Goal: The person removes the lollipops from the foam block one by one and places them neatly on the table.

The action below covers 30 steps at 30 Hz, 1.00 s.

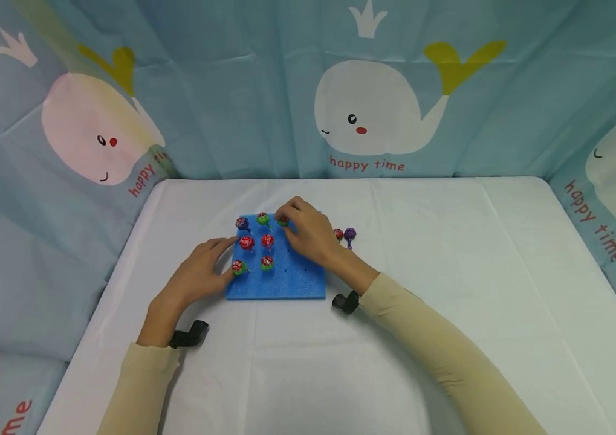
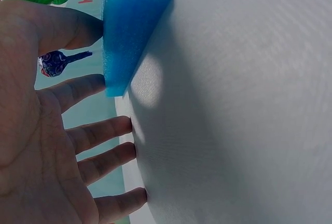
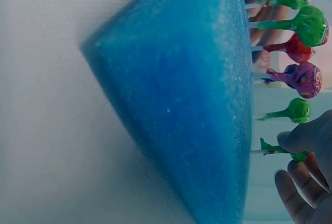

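Note:
A blue foam board (image 1: pixel 298 285) lies on the white table with several wrapped lollipops standing in it on their sticks. My right hand (image 1: pixel 310 235) reaches over the board's back right part and pinches a green lollipop (image 3: pixel 299 156) between thumb and finger; its stick meets the board's top. At the board's left edge, my left hand (image 1: pixel 197 275) steadies it with thumb and index fingertips at the side, the other fingers spread out on the tablecloth. Near the left thumb stands a green-and-red lollipop (image 1: pixel 239 267), and a dark blue one (image 1: pixel 242 223) is at the back left corner.
To the right of the board, partly behind my right wrist, lie a red lollipop (image 1: pixel 338 234) and a purple lollipop (image 1: pixel 350 234). Small holes show in the board's right part. A blue curtain (image 1: pixel 264 121) with whale prints hangs behind the white table (image 1: pixel 449 272).

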Motion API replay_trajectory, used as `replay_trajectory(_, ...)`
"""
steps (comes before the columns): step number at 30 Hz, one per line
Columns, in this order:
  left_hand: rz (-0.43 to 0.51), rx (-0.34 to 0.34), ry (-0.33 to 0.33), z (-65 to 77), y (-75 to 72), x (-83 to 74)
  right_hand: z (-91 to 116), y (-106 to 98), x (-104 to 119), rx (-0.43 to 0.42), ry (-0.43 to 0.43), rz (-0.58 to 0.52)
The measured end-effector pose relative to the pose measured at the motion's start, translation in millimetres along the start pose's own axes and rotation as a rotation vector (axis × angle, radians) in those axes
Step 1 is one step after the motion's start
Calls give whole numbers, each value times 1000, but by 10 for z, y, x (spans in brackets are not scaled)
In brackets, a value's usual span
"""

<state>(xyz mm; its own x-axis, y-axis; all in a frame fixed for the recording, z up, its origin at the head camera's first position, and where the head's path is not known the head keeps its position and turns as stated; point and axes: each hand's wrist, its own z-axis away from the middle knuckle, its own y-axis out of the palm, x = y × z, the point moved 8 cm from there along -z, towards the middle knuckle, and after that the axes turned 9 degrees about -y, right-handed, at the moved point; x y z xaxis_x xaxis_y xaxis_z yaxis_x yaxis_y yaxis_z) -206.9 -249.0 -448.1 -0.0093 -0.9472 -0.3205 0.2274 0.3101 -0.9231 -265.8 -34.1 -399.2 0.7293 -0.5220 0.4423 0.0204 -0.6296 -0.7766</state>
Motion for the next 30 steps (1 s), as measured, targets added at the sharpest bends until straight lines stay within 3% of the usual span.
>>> replay_trajectory(18,-1,-2,3,-3,-2,22,-10,-19,2,-24,-24,10)
replay_trajectory(30,8,-6,-4,18,2,-10,1,-171,-4,-83,-35,6)
